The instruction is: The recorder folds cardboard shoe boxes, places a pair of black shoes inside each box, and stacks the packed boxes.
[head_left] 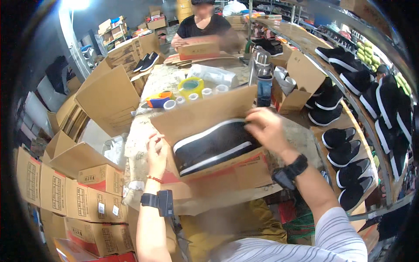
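Note:
A brown cardboard shoebox (pixel 214 187) with red print sits on the table in front of me, its lid flap (pixel 205 107) standing up at the back. Inside lies a pair of black shoes (pixel 214 146) with white sole edges, side by side. My left hand (pixel 156 148) is at the box's left edge, fingers apart and slightly bent. At the right end of the box, my right hand (pixel 264 127) has its fingers bent together beside the far shoe and the flap's corner. What those fingers pinch, if anything, is hidden and slightly blurred.
Behind the box are a yellow tape roll (pixel 190 87), a tape dispenser (pixel 159 99), several white rolls and a steel flask (pixel 262 61). Black shoes (pixel 345 153) line the right-hand shelf. Stacked cartons (pixel 87 201) stand at left. Across the table, a person (pixel 203 26) handles another box.

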Motion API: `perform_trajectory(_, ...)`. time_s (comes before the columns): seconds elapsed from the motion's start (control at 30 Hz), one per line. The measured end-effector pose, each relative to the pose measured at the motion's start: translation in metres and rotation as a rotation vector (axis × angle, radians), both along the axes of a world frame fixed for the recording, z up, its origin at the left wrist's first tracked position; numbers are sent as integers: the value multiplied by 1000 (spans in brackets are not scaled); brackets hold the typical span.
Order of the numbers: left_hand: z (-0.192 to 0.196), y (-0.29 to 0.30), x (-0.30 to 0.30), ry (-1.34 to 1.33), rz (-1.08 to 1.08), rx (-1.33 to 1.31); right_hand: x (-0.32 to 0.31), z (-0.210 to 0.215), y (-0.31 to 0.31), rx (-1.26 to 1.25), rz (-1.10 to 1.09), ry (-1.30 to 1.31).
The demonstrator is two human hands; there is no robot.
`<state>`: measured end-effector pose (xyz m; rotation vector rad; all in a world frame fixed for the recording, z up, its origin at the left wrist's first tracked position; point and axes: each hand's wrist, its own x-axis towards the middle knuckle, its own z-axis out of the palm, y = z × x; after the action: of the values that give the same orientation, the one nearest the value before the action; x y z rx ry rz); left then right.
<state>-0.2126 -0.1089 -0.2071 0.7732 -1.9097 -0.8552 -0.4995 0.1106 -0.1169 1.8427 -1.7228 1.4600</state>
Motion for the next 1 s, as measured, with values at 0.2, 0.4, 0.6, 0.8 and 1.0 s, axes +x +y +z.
perform_trajectory(0.2, -1, 39, -56, -112, 109, 47, -52, -83, -9, 21, -342, -279)
perform_trajectory(0.4, -9, 39, -22, 48, 102, -369, -61, -106, -1, 433, -254, -417)
perform_trajectory(0.6, 50, 24, 17, -723, -223, -596, -37, -52, 11, 462, 253, -244)
perform_trajectory(0.8, 60, 74, -45, -1171, -195, -481, -24, -62, 5, 548, 142, 324)
perform_trajectory(1.0, 72, 68, -46, -1139, -236, -354, -31, -53, 2, 677, 235, 222)
